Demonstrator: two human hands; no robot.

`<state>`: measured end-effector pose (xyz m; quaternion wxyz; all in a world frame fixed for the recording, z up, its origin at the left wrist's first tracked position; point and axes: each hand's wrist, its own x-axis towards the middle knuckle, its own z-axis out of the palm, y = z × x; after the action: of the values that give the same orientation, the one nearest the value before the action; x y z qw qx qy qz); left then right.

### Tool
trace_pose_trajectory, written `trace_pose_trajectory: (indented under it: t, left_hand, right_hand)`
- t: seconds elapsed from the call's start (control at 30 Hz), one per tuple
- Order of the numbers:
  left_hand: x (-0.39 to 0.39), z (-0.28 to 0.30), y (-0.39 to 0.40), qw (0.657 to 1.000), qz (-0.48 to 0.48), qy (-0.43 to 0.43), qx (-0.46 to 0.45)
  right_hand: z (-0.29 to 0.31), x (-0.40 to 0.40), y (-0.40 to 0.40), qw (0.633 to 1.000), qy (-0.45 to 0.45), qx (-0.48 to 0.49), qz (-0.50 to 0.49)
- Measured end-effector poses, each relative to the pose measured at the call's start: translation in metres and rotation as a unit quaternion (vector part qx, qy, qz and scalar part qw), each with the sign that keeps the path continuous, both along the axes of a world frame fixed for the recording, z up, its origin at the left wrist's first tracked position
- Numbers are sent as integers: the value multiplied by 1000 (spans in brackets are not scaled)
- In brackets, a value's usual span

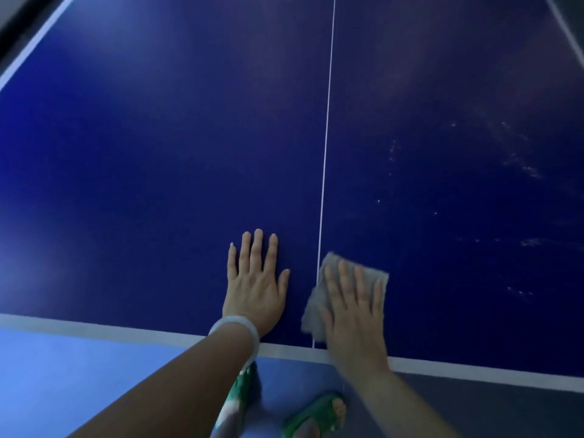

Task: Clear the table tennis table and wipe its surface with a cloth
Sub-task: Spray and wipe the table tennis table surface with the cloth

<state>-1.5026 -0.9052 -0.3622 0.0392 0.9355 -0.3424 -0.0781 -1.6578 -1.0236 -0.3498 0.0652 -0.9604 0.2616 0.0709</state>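
Green sandals (313, 412) on floor at near edge. Left hand (254, 287) flat, fingers spread on tabletop (158, 153), likely bracing. Right hand (355, 306) flat, pressing grey cloth (311, 317) beside centre line (325, 153); smudges remain right.

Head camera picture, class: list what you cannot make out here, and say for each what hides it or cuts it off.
1. Cloth: the right hand lies flat on it, hiding its middle; motion blur softens its edges.
2. Table: its far end, and any net, lie beyond the top edge.
3. Pale specks right of the centre line: too small to tell dust from droplets.
4. Green sandals: partly hidden by the left forearm and bottom edge.
5. Left hand: its palm faces the table.
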Motion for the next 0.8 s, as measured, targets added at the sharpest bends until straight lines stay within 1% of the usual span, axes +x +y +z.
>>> trace_pose_trajectory:
  t: [0.07, 0.1, 0.17, 0.2, 0.27, 0.3, 0.33, 0.37, 0.4, 0.47, 0.5, 0.57, 0.63, 0.67, 0.7, 0.73, 0.77, 0.8]
  left_hand:
    - [0, 0, 0, 1000, -1, 0, -2]
    - [0, 1, 0, 1000, -1, 0, -3]
    - [0, 1, 0, 1000, -3, 3, -1]
    - [0, 1, 0, 1000, -3, 3, 0]
    - [-1, 2, -1, 1000, -1, 2, 0]
    - [-1, 2, -1, 1000, 0, 3, -1]
    - [-1, 2, -1, 1000, -1, 5, -3]
    - [-1, 3, -2, 1000, -3, 5, -3]
    - [-1, 2, -2, 1000, -3, 3, -3]
    - [-1, 2, -1, 1000, -2, 4, -2]
    - [-2, 2, -1, 1000, -3, 6, -4]
    - [-2, 3, -1, 1000, -5, 3, -9]
    - [-3, 3, -1, 1000, -8, 0, -9]
    - [-3, 3, -1, 1000, -8, -2, -9]
    - [-3, 2, -1, 1000, -6, -2, -8]
    - [-3, 2, -1, 1000, -4, -1, -8]
    - [-3, 1, -1, 1000, -2, 0, -7]
    - [-3, 1, -1, 1000, 0, 0, -7]
  right_hand:
    - [-2, -21, 14, 998, -5, 17, 53]
    - [-2, -21, 7, 997, -4, 21, 73]
    - [-3, -5, -21, 997, 4, -12, 82]
    - [-2, 9, -39, 998, 8, -28, 56]
    - [0, 37, -70, 998, 13, -8, -68]
    - [1, 48, -75, 991, 14, 10, -129]
    - [1, 55, -71, 986, 10, 22, -167]
    - [1, 57, -57, 984, 4, 15, -175]
    - [0, 54, -39, 988, -6, 0, -156]
    - [1, 37, -3, 997, -19, -18, -73]
    - [1, 29, 3, 999, -23, -11, -35]
    - [3, 34, -16, 999, 2, -2, 32]
    - [4, 57, -62, 993, 27, -9, 113]
    - [3, 71, -89, 991, 34, -6, 128]
    - [3, 84, -117, 994, 35, 14, 99]
    - [5, 93, -142, 998, 33, 32, 35]
    - [8, 97, -164, 998, 24, 39, -46]
    - [8, 96, -180, 990, 13, 41, -137]
